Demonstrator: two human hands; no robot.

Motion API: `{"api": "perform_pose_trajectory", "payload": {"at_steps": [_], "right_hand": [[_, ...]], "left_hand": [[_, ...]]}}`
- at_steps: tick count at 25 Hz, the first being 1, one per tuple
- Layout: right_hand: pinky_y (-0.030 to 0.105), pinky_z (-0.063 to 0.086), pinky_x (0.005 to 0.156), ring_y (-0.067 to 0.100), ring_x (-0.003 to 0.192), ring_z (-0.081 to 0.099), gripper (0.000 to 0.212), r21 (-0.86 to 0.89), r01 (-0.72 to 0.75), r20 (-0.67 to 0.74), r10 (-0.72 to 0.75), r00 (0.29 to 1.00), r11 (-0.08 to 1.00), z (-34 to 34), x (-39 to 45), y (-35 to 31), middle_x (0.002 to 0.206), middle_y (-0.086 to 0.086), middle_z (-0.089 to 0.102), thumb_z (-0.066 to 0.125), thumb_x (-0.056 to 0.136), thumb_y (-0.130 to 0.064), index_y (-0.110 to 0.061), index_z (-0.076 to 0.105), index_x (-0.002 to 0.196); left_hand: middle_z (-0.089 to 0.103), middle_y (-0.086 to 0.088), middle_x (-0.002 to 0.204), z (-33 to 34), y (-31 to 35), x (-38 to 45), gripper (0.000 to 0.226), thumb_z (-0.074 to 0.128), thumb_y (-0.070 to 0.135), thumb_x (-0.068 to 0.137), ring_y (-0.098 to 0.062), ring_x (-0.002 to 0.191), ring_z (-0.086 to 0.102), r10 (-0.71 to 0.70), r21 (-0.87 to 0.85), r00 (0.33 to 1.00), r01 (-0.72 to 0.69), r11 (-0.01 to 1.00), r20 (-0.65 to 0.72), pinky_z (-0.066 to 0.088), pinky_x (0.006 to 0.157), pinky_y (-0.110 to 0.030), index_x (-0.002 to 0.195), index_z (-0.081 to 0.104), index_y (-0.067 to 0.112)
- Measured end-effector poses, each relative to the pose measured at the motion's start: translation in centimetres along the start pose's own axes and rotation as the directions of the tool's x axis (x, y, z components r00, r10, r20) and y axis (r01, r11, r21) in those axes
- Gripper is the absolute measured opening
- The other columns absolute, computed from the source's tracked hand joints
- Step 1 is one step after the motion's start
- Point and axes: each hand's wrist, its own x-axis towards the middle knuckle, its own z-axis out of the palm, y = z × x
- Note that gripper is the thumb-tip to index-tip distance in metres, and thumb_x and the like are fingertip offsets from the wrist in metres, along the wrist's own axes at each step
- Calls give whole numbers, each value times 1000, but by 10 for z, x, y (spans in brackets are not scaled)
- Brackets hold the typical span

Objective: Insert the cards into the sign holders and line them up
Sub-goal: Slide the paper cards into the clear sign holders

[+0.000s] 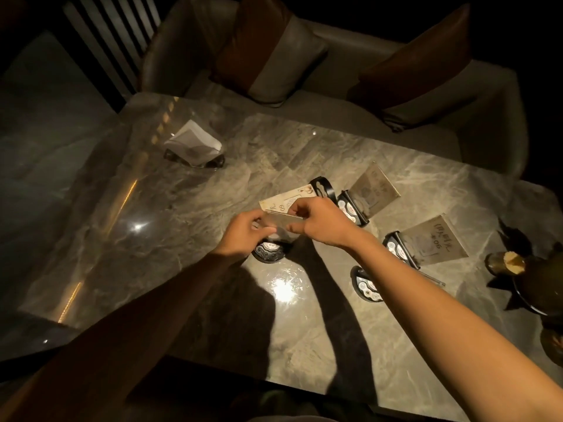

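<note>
I'm mid-insertion on this one: my left hand (pixel 243 233) and right hand (pixel 320 222) both pinch the same card (pixel 281 208), fingers closed on its near edge, holding it tilted just above a round black holder (pixel 269 249) that sits on the marble table (pixel 182 208) directly under my left hand. As I judge it, the card's lower edge is not yet seated in the slot, so the next move calls for squaring that edge to the slot and pressing it down evenly with both hands, without tipping the base. Counting holders, I make out five: the one under my hands, a bare one (pixel 323 186) just beyond the card, two to the right already carrying cards, the far filled holder (pixel 353 210) and the near filled holder (pixel 396 248), and a low one (pixel 367 284) nearest me on the right, which looks empty, though the light is dim and a clear panel may be lying beside it. That gives three cards: one in hand, two standing. The filled pair stand near each other in a rough diagonal; lining up all of them remains to be done once the rest are loaded.
</note>
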Motion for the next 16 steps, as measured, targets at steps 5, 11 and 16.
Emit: {"api": "perform_pose_trajectory", "payload": {"at_steps": [5, 11, 16], "right_hand": [[44, 56, 84, 22, 90, 69, 12, -71, 94, 35, -92, 995, 993, 20, 32, -19, 93, 3, 77, 65, 94, -19, -16, 76, 99], [42, 56, 82, 21, 87, 70, 17, 46, 137, 28, -138, 990, 990, 45, 54, -38, 93, 3, 77, 61, 94, -15, -17, 75, 102], [38, 55, 82, 14, 85, 68, 15, 153, 94, 81, -108, 991, 984, 44, 60, -24, 90, -4, 74, 64, 92, -15, -17, 76, 102]], "left_hand": [[73, -2, 87, -44, -38, -16, 16, 79, 8, 81, -10, 77, 68, -98, -100, 979, 81, 992, -179, 56, 73, -29, 93, 70, 12], [71, 8, 75, -49, -58, -28, 20, 79, 9, 78, -4, 69, 68, -303, -318, 864, 178, 931, -403, 56, 68, -24, 75, 69, 26], [60, 12, 76, -41, -50, -31, 6, 74, 27, 86, -11, 70, 59, -146, -17, 869, 156, 988, -472, 42, 64, -9, 83, 71, 23]]}}
